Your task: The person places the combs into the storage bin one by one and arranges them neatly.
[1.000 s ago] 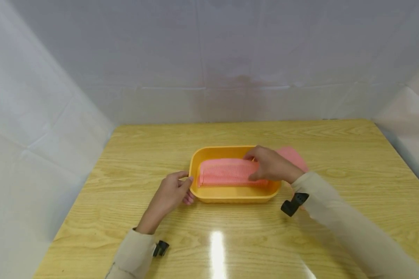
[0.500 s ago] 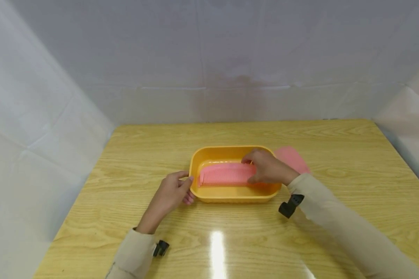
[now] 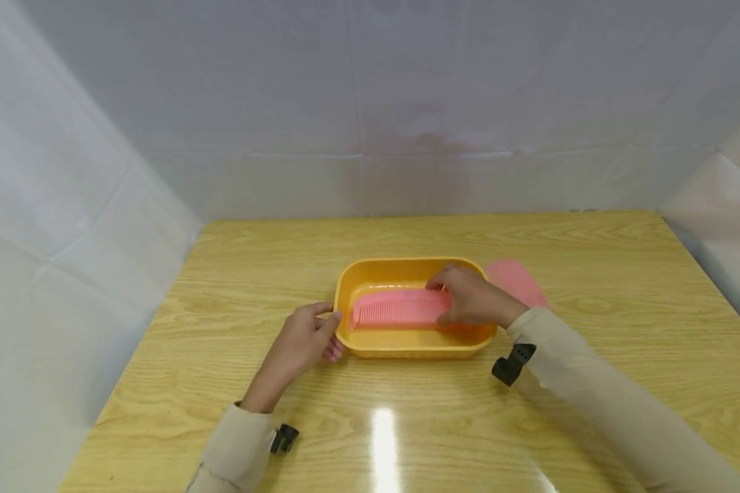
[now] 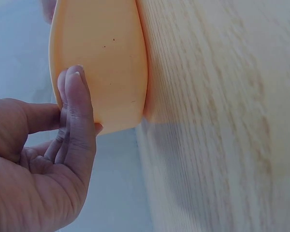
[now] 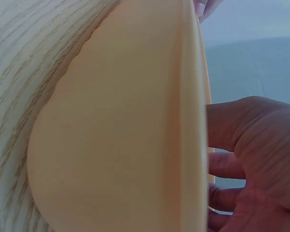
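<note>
A pink comb (image 3: 401, 308) lies lengthwise in a yellow-orange plastic basin (image 3: 419, 352) on the table. My right hand (image 3: 473, 296) reaches over the basin's right end and grips the comb, fingers at its back edge and thumb by its teeth. That end of the comb is partly covered by the hand. In the right wrist view the basin wall (image 5: 111, 121) hides the right hand's fingertips. My left hand (image 3: 302, 339) pinches the basin's left rim. In the left wrist view its fingers (image 4: 77, 96) lie along the outer wall, with the thumb at the rim.
A flat pink piece with a rounded edge (image 3: 518, 281) lies right of the basin, partly behind the right forearm. The wood-grain table (image 3: 234, 274) ends at a white sheet wall (image 3: 296, 178). Black wrist cameras (image 3: 514, 364) sit on both sleeves.
The comb has sunk lower into the basin, and my right hand has moved slightly down and left with it. My left hand has stayed at the rim.
</note>
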Demonstrator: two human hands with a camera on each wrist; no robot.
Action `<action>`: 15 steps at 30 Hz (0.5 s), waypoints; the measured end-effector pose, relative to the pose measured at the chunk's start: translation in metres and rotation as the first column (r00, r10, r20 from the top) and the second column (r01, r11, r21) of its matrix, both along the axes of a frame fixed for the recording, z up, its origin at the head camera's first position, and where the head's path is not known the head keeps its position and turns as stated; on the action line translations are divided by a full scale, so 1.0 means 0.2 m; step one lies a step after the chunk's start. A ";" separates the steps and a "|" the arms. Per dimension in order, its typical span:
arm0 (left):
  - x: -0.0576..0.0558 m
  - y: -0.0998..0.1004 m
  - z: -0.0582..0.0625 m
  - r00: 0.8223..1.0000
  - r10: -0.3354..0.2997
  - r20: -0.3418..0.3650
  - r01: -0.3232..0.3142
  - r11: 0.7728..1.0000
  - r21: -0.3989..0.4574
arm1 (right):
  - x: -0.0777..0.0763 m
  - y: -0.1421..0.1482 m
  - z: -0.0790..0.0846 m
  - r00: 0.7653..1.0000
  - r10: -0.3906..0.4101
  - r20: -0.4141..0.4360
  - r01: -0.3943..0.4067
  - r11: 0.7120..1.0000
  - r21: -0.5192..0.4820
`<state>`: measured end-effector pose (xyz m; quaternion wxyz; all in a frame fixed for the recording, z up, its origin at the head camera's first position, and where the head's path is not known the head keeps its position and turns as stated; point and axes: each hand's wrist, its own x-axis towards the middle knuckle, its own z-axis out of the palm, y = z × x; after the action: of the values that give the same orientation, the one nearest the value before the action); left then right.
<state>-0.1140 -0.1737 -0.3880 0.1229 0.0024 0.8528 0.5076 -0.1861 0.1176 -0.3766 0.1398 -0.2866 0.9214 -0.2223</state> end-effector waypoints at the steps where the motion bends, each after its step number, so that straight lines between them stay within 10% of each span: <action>1: 0.00 0.00 0.00 1.000 0.000 0.000 0.000 1.000 0.001 | 0.00 0.00 0.00 1.000 0.001 0.000 -0.001 1.000 -0.001; 15: 0.00 0.00 0.00 1.000 -0.001 0.004 0.001 1.000 0.006 | 0.00 0.05 0.03 0.996 -0.067 0.066 0.070 0.997 -0.039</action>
<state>-0.1138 -0.1742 -0.3888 0.1248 0.0023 0.8511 0.5100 -0.1862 0.1280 -0.3701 0.1558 -0.2504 0.9209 -0.2549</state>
